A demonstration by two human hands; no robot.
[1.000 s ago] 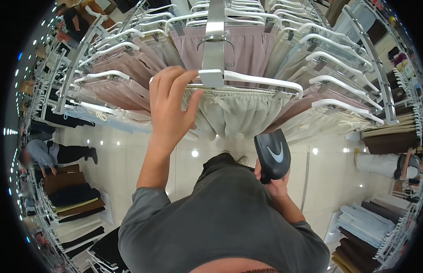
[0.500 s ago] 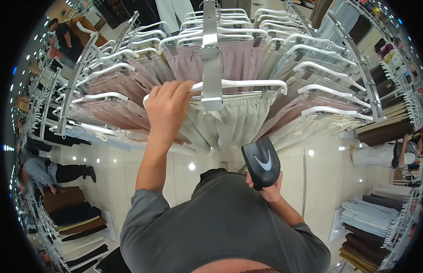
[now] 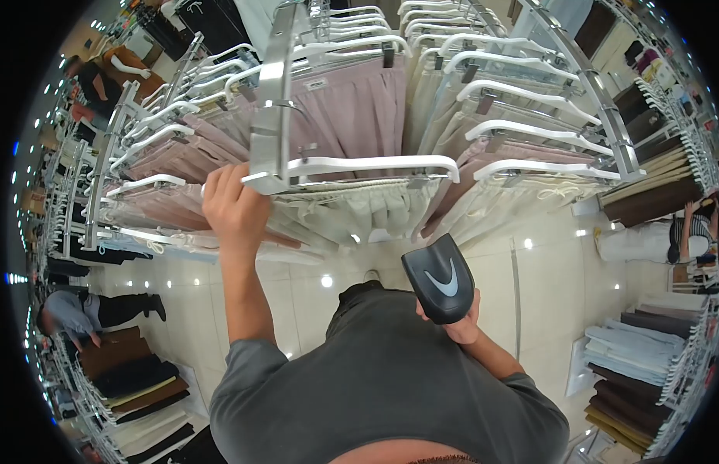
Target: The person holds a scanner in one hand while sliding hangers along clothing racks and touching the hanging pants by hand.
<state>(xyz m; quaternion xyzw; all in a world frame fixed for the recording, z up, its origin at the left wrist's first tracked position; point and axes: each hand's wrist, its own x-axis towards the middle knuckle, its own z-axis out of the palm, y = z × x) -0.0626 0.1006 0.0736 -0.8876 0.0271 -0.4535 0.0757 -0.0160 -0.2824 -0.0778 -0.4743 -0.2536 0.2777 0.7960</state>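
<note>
My left hand (image 3: 239, 205) is closed around the left end of a white clothes hanger (image 3: 375, 164) at the front of the rack. From that hanger hang pale cream trousers (image 3: 359, 207) with a gathered waistband. The metal rack arm (image 3: 270, 100) crosses in front of the hanger, close to my fingers, and hides its middle. Behind it hang pink trousers (image 3: 348, 108) on another hanger. Low in front of my body, my right hand (image 3: 465, 323) grips a black handheld barcode scanner (image 3: 439, 278) with a grey curved mark on top. Its handle is mostly hidden.
Side rails of the rack (image 3: 587, 77) carry several more hangers with trousers. Folded clothes (image 3: 634, 348) hang at the lower right, and more (image 3: 131, 371) at the lower left. One person (image 3: 73, 313) stands at the left, another (image 3: 680, 240) at the right.
The hanger and cream trousers sit lower and further left in view, with my left hand still on them. The rack has shifted left too. The scanner has barely moved.
</note>
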